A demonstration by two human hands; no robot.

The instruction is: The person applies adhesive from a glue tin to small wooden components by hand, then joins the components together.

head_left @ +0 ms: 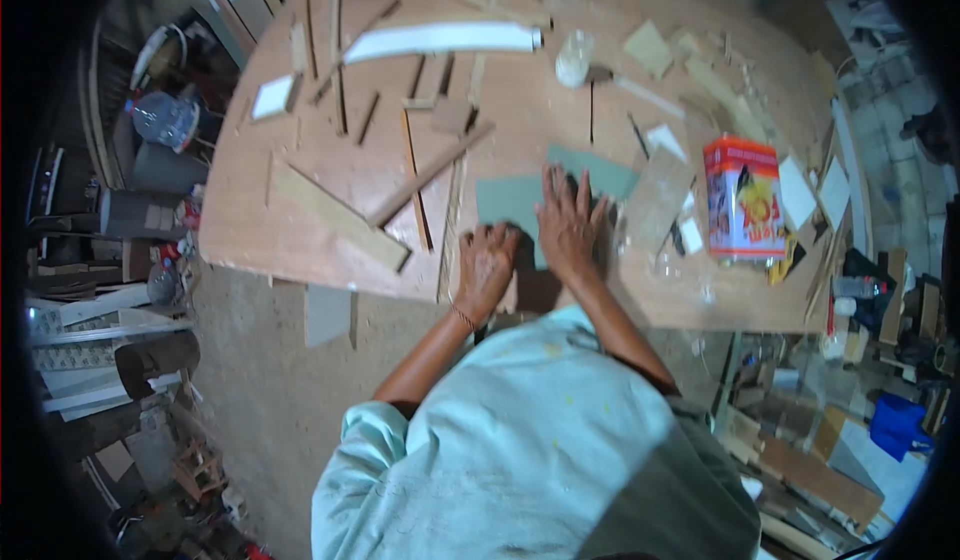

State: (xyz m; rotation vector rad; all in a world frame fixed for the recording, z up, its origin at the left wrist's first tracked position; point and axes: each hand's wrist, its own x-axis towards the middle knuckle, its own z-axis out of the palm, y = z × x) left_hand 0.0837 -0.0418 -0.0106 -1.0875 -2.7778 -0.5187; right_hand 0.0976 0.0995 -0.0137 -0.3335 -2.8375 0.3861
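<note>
A green sheet (508,200), looking like sandpaper or card, lies on the wooden table near its front edge. My right hand (572,225) rests flat on it with the fingers spread. A second part of green sheet (610,173) shows to the right behind these fingers; whether it is one piece cannot be told. My left hand (487,263) is at the sheet's lower left corner, its fingers curled in. What those fingers hold, if anything, is hidden. Between the hands is a dark brown patch, partly in shadow.
Wood strips (340,210) lie on the table (240,210) to the left, with a long white strip (445,40) farther back. A red and yellow tin (742,200) stands at the right, behind it scraps. A clear jar (574,58) is at the back. Clutter covers the floor on both sides.
</note>
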